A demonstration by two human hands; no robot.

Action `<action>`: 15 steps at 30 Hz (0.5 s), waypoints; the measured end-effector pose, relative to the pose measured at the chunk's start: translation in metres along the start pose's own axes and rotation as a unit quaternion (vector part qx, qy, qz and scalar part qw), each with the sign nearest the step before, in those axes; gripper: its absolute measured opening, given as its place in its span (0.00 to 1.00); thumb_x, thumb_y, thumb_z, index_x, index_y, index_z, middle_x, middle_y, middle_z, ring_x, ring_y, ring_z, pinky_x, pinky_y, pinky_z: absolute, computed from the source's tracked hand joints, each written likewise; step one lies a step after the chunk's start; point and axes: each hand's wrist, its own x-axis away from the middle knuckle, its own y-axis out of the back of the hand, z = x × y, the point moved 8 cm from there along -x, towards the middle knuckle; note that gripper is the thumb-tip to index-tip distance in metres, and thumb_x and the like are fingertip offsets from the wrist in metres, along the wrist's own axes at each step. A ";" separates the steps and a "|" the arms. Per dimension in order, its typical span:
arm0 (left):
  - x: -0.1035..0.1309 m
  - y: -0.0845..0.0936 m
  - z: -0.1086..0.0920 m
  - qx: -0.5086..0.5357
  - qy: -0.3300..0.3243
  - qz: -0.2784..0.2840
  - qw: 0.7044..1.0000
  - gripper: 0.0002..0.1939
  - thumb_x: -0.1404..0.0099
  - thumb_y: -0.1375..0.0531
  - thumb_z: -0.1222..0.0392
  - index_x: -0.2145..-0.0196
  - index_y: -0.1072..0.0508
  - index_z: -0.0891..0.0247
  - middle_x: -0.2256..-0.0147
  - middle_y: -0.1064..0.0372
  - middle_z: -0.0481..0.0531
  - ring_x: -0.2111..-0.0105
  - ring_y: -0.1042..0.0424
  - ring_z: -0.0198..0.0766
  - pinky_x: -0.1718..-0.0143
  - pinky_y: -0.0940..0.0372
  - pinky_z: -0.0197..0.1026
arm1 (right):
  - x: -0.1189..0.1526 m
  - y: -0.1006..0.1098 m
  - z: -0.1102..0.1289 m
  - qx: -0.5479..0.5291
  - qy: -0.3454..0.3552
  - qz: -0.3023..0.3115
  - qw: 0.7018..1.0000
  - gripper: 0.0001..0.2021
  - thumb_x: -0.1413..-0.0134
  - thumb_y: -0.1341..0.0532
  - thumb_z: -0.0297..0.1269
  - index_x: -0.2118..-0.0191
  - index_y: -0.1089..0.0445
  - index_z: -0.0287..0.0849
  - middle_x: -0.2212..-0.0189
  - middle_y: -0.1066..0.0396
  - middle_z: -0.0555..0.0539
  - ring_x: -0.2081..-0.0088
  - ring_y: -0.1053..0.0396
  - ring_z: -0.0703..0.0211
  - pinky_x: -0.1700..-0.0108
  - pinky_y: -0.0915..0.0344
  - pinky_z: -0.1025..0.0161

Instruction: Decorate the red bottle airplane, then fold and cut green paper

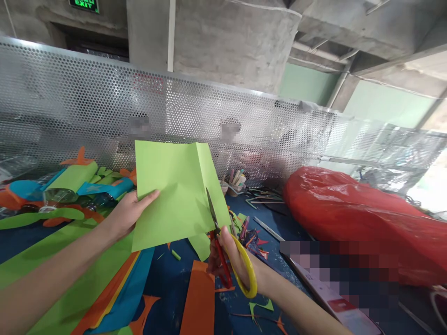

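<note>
A light green sheet of paper [167, 186] is held up above the table, with a crease or cut line running down near its right side. My left hand [131, 207] grips its left edge, thumb in front and the other fingers hidden behind. My right hand [240, 260] is closed round scissors [223, 260] with one red and one yellow handle. One blade lies in front of the sheet, pointing up along that line near its lower right; the other blade is hidden behind the paper.
Blue table [167, 284] with orange strip [198, 298], stacked coloured sheets [80, 260] and scraps [260, 307]. Paper-covered bottles [70, 181] lie left. A pen cup [236, 186], ruler [268, 228] and large red plastic bag [356, 209] stand right of centre. A perforated metal screen [195, 116] rises behind.
</note>
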 end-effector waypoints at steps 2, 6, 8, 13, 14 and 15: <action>0.000 0.000 0.001 0.007 0.004 0.000 1.000 0.19 0.41 0.29 0.50 0.54 0.20 0.60 0.55 0.18 0.57 0.59 0.17 0.53 0.66 0.19 0.44 | -0.002 0.002 -0.002 -0.001 0.023 -0.011 1.000 0.38 0.48 0.60 0.78 0.77 0.40 0.44 0.82 0.36 0.51 0.78 0.33 0.63 0.76 0.37 0.65; -0.002 0.000 0.003 0.013 0.003 0.011 1.000 0.16 0.39 0.30 0.51 0.55 0.20 0.58 0.54 0.18 0.55 0.59 0.17 0.51 0.68 0.20 0.41 | -0.006 0.000 -0.010 -0.015 0.043 -0.009 0.999 0.39 0.53 0.60 0.81 0.77 0.42 0.45 0.84 0.45 0.56 0.85 0.40 0.66 0.81 0.37 0.65; -0.002 0.001 0.004 0.018 0.003 0.008 1.000 0.14 0.38 0.31 0.52 0.56 0.20 0.57 0.54 0.18 0.55 0.59 0.17 0.51 0.69 0.20 0.41 | -0.008 -0.001 -0.013 -0.014 0.040 -0.010 0.999 0.40 0.55 0.60 0.82 0.77 0.43 0.45 0.84 0.46 0.56 0.86 0.43 0.67 0.84 0.39 0.66; -0.001 0.001 0.002 0.016 0.001 -0.002 1.000 0.13 0.38 0.31 0.53 0.56 0.20 0.57 0.56 0.17 0.55 0.60 0.17 0.50 0.68 0.20 0.42 | -0.013 0.001 -0.018 -0.013 0.026 -0.023 0.999 0.39 0.55 0.60 0.82 0.77 0.45 0.45 0.86 0.47 0.57 0.88 0.46 0.69 0.86 0.41 0.68; -0.001 0.001 0.001 0.017 0.003 -0.004 1.000 0.12 0.37 0.31 0.54 0.56 0.20 0.58 0.56 0.17 0.55 0.61 0.17 0.50 0.68 0.20 0.41 | -0.014 0.001 -0.018 -0.014 0.031 -0.025 0.999 0.39 0.55 0.60 0.82 0.77 0.45 0.45 0.86 0.47 0.57 0.88 0.46 0.70 0.87 0.42 0.68; -0.001 0.001 0.001 0.019 0.006 -0.004 1.000 0.12 0.37 0.32 0.54 0.56 0.20 0.58 0.56 0.17 0.55 0.61 0.17 0.49 0.68 0.20 0.41 | -0.015 0.001 -0.019 -0.015 0.035 -0.026 0.999 0.39 0.54 0.60 0.82 0.77 0.46 0.45 0.86 0.47 0.58 0.89 0.47 0.70 0.87 0.43 0.68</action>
